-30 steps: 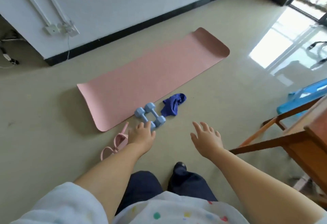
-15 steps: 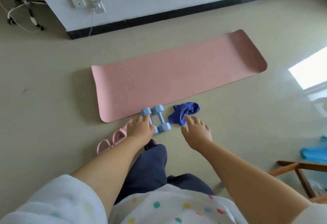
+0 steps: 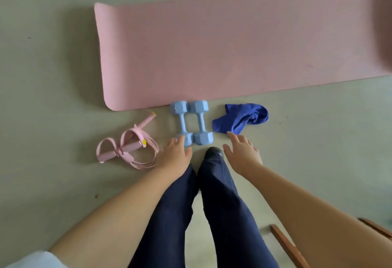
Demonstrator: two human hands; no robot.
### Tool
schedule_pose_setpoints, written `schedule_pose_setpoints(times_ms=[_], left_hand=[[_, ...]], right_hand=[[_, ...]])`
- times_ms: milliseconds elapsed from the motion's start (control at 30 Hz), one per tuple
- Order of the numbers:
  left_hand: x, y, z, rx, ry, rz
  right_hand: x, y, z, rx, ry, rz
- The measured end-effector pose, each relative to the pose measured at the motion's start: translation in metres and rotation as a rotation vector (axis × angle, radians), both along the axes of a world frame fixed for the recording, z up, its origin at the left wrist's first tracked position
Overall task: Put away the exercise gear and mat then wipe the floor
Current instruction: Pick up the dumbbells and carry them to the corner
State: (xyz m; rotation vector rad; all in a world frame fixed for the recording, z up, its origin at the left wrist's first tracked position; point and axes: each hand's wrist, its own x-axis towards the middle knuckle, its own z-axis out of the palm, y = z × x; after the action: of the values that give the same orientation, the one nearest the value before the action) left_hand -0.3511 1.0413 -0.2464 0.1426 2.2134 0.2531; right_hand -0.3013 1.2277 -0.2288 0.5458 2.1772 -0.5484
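The pale greenish floor [image 3: 53, 66] carries a pink mat [image 3: 233, 45] unrolled flat. Just beside its near edge lie two light-blue dumbbells [image 3: 192, 122] side by side, a crumpled blue cloth [image 3: 241, 119] to their right, and a pink resistance band [image 3: 129, 147] to their left.

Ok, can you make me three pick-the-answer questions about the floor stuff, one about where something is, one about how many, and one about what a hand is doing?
1. Where is the blue cloth?
A. on the mat
B. right of the dumbbells
C. under the pink pull rope

2. How many dumbbells?
A. one
B. two
C. four

3. The right hand is:
A. open, holding nothing
B. gripping a dumbbell
C. squeezing the cloth

Answers: 1 B, the cloth lies on the floor beside them. 2 B, two light blue ones lie side by side. 3 A, its fingers are spread near the cloth.
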Motion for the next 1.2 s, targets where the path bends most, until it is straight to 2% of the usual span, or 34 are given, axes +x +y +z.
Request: schedule_pose_setpoints(times_ms=[133,267,333,433,600,667,800,1033,1200], left_hand=[[-0.013,0.009,-0.149,-0.055,-0.071,0.190],[-0.033,0.023,-0.281,-0.045,-0.014,0.481],[-0.042,0.028,-0.334,-0.038,0.010,0.607],[-0.059,0.033,-0.400,0.042,-0.049,0.829],[-0.075,0.023,-0.457,0.176,-0.126,1.110],[-0.075,0.019,-0.454,0.237,-0.181,1.164],[-0.068,0.011,-0.411,0.163,-0.208,1.163],[-0.045,-0.001,-0.238,0.049,-0.294,0.992],[-0.038,0.007,-0.108,0.080,-0.345,0.884]], right_hand=[[-0.024,-0.003,-0.147,-0.068,-0.062,0.045],[-0.043,-0.019,-0.282,-0.111,-0.076,-0.041],[-0.051,-0.027,-0.337,-0.130,-0.077,-0.152],[-0.067,-0.036,-0.405,-0.213,-0.069,-0.358],[-0.093,-0.038,-0.462,-0.392,-0.046,-0.795],[-0.098,-0.035,-0.461,-0.446,-0.068,-0.901],[-0.091,-0.022,-0.422,-0.392,-0.111,-0.927],[-0.052,0.010,-0.268,-0.315,-0.131,-0.872],[-0.030,0.027,-0.148,-0.286,-0.135,-0.821]])
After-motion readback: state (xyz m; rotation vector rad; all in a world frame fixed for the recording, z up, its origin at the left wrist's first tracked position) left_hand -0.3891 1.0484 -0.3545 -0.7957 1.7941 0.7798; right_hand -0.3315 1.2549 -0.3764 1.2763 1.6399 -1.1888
